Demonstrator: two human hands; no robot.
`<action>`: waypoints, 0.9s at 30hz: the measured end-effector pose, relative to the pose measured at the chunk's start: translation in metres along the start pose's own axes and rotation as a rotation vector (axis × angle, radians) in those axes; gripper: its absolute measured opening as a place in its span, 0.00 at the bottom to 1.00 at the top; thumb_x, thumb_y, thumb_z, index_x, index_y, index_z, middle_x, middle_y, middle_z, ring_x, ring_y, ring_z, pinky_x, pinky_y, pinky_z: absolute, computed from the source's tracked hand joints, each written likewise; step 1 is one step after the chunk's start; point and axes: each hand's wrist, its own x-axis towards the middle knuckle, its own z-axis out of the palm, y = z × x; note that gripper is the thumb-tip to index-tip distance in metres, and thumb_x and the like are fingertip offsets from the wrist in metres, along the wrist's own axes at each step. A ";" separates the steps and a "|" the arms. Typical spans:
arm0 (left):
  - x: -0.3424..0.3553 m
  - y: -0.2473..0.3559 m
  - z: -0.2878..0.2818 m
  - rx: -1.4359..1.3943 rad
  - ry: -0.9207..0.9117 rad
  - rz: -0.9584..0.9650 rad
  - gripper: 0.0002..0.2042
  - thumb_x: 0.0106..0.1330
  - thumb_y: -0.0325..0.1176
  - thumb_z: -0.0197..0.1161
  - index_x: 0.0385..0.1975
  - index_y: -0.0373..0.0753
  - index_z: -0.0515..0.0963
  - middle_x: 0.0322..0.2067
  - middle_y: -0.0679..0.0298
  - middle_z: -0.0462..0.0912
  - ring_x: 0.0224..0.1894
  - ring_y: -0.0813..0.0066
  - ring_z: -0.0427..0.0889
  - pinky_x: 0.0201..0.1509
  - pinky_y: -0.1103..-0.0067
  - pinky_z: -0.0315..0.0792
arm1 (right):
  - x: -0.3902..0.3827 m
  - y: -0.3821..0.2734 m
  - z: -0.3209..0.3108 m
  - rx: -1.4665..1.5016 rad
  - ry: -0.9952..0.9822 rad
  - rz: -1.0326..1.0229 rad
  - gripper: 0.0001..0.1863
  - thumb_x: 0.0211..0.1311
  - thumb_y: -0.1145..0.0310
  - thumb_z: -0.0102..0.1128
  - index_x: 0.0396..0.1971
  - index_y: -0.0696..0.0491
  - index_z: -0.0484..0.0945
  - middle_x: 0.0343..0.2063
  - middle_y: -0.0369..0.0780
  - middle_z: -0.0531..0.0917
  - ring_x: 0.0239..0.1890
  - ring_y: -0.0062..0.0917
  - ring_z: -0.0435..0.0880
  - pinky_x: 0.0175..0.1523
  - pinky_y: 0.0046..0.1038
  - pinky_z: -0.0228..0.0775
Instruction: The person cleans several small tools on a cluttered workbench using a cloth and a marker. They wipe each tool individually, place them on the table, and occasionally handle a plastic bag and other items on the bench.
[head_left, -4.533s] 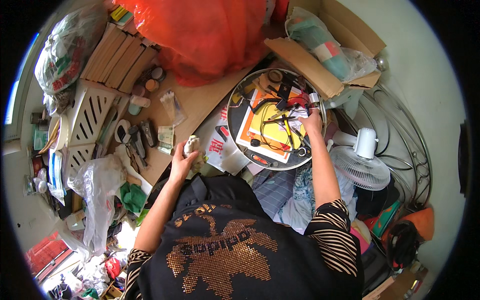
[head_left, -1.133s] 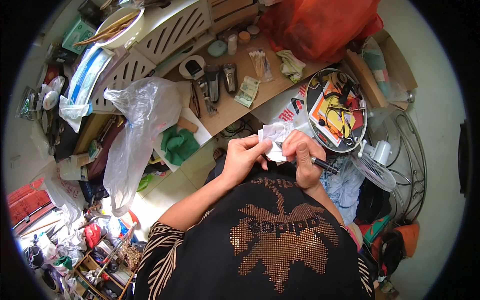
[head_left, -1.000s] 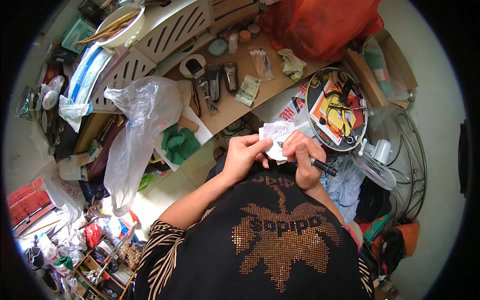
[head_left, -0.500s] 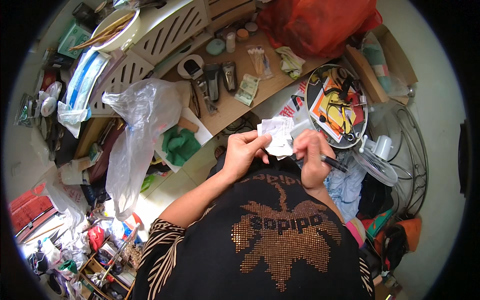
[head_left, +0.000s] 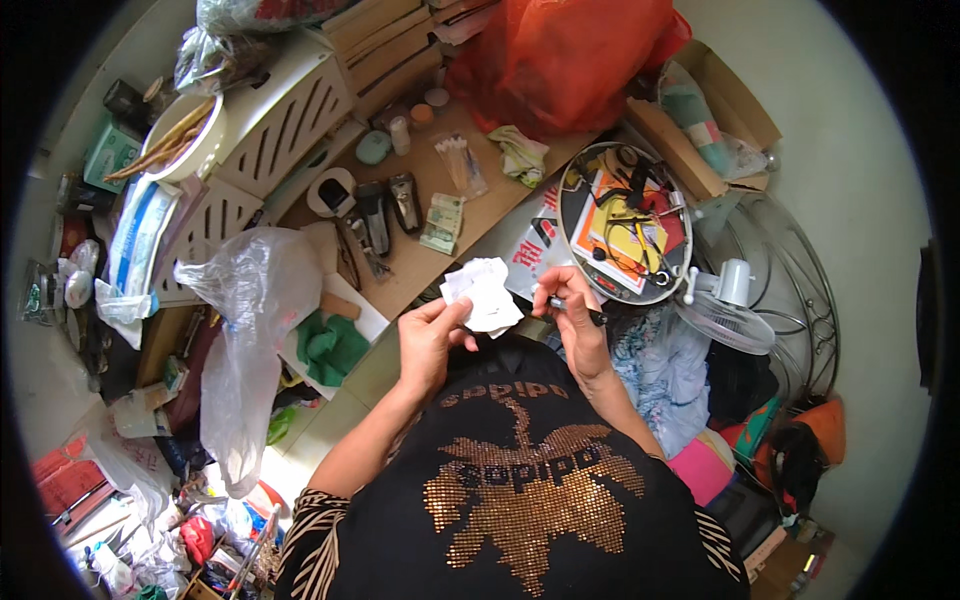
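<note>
My left hand (head_left: 424, 345) pinches several white paper slips (head_left: 490, 298) by their left edge, thumb on top. The slips are creased and uneven, stacked loosely and held in front of my chest. Just right of them, my right hand (head_left: 582, 338) is closed round a black pen (head_left: 597, 317). One end of the pen points out to the right, and the hand is a little apart from the paper. What is written on the slips is too small to make out.
Ahead, a wooden desk (head_left: 400, 275) carries shavers (head_left: 373, 215), cotton swabs (head_left: 460, 165) and a banknote (head_left: 442, 222). A round tray (head_left: 572, 240) of papers and cables stands right, near a white fan (head_left: 735, 325). A clear plastic bag (head_left: 245, 340) hangs left.
My right hand has drawn back from the slips' right edge, pen still in it. The slips look more fanned out in my left hand. The whole view has shifted.
</note>
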 end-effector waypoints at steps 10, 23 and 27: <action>0.000 -0.005 0.000 0.011 0.012 -0.012 0.10 0.62 0.31 0.61 0.34 0.27 0.79 0.28 0.59 0.82 0.24 0.79 0.78 0.22 0.84 0.72 | 0.025 0.034 -0.030 0.125 0.411 -0.126 0.15 0.73 0.62 0.43 0.28 0.56 0.69 0.14 0.30 0.65 0.15 0.10 0.59 0.23 0.17 0.56; 0.014 -0.018 0.004 -0.035 0.103 -0.103 0.06 0.63 0.31 0.61 0.33 0.35 0.76 0.23 0.69 0.76 0.19 0.86 0.69 0.23 0.85 0.67 | 0.038 0.030 -0.053 0.863 0.221 0.076 0.20 0.69 0.52 0.37 0.22 0.50 0.64 0.10 0.29 0.55 0.14 0.15 0.51 0.19 0.20 0.46; 0.018 -0.023 0.007 -0.060 0.097 -0.131 0.06 0.63 0.31 0.61 0.33 0.36 0.76 0.24 0.70 0.76 0.19 0.86 0.68 0.24 0.85 0.66 | 0.045 0.025 -0.066 0.951 0.266 0.036 0.16 0.67 0.58 0.38 0.21 0.50 0.65 0.09 0.29 0.54 0.13 0.15 0.51 0.18 0.19 0.44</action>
